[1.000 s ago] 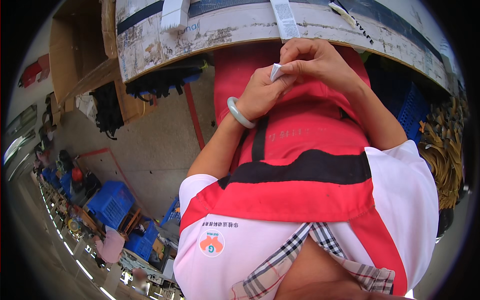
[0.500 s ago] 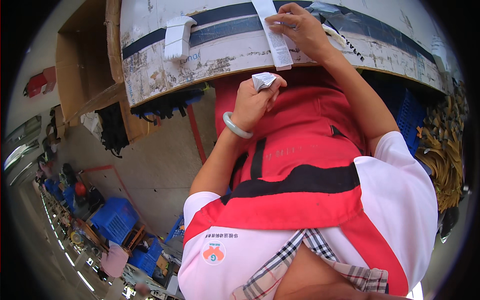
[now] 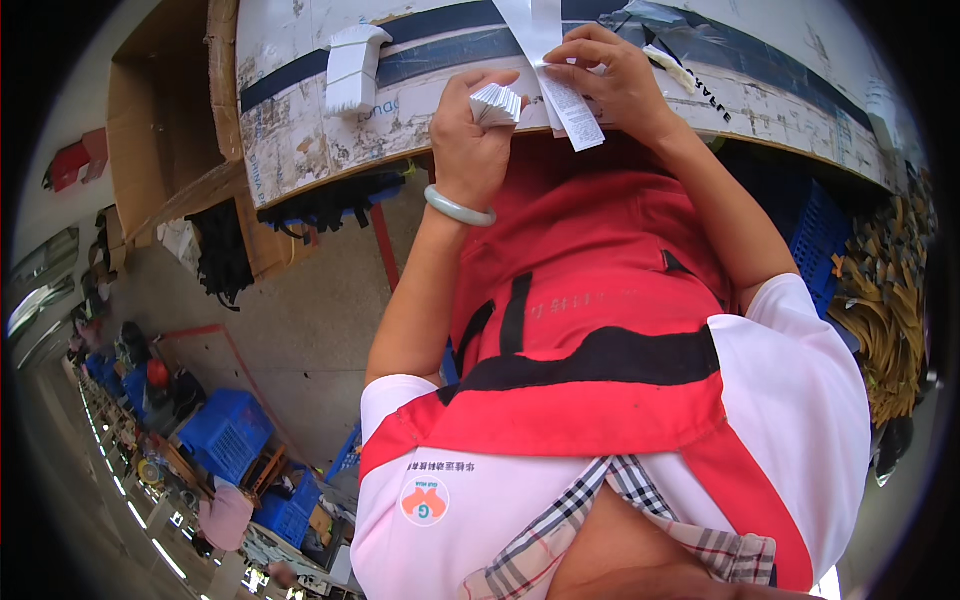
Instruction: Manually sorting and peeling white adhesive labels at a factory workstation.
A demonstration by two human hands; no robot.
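My left hand (image 3: 472, 138) is closed round a thick bunch of folded white labels (image 3: 497, 105), their edges fanned toward the right. Over the table's front edge, my right hand (image 3: 622, 85) pinches a long white printed label (image 3: 574, 112) between thumb and fingers. That label lies tilted over a white strip (image 3: 535, 25) running off toward the far edge of the view; whether they are joined I cannot tell. To the left of both hands, another bundle of white labels (image 3: 352, 72), tied round with thin bands, rests on the table.
The cardboard-covered table (image 3: 300, 150) carries dark tape stripes. Clear plastic (image 3: 655, 18) and a pale strip (image 3: 672, 68) lie to the right. An open cardboard box (image 3: 165, 120) stands at the left. Below the table at right are a blue crate (image 3: 815, 240) and stacked brown pieces (image 3: 885, 310).
My left hand has moved up and left with its bunch, now over the table's edge. My right hand has shifted slightly down and right, swinging the printed label's near end to the right.
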